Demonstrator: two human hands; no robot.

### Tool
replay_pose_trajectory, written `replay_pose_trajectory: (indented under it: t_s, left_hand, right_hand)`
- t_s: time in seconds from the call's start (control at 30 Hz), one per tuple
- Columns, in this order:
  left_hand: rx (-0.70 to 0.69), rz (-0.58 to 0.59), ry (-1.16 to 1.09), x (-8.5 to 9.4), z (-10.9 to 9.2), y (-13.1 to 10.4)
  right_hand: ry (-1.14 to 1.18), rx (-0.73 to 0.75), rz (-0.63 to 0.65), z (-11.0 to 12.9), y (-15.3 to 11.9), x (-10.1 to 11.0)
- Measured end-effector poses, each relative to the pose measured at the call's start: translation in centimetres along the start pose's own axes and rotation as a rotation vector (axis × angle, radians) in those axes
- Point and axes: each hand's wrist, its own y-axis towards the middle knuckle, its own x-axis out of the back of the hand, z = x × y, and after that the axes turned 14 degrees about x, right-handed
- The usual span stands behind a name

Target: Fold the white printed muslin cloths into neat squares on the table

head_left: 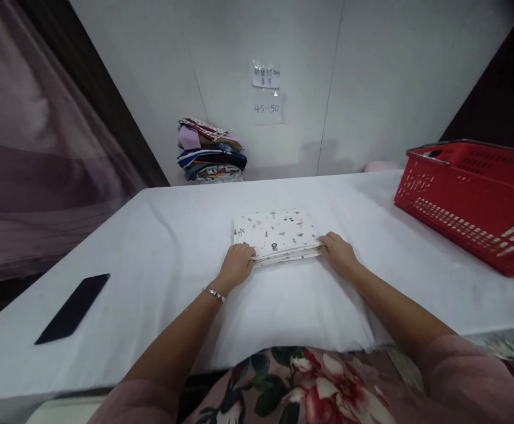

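A folded white cloth (278, 231) with small dark prints lies on the white-covered table (163, 318), its layered edge facing me. My left hand (238, 264) grips the near left corner, fingers closed on the layers; a silver bracelet is on that wrist. At the near right corner my right hand (338, 253) holds the same cloth, thumb and fingers pinching its edge. The undersides of the layers and some fingertips are hidden.
A red plastic basket (468, 206) stands at the table's right side. A flat black board (73, 309) lies at the left. Beyond the back edge is a pile of folded clothes (212, 150) against the wall, below paper labels (268, 109).
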Motion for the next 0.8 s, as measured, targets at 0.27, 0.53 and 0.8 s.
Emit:
replay_pose_trajectory:
  t_s: [0.27, 0.53, 0.8]
  left_hand:
    - [-0.015, -0.010, 0.036, 0.1, -0.1, 0.0]
    - [0.108, 0.012, -0.084, 0.7, -0.9, 0.2]
    - [0.045, 0.045, -0.195, -0.5, -3.1, 1.7]
  right_hand:
    - [0.059, -0.034, -0.076, 0.0, -0.8, -1.1]
    - [0.170, 0.236, -0.186, 0.8, -0.3, -0.1]
    - [0.134, 0.268, -0.066, 1.8, 1.8, -0.3]
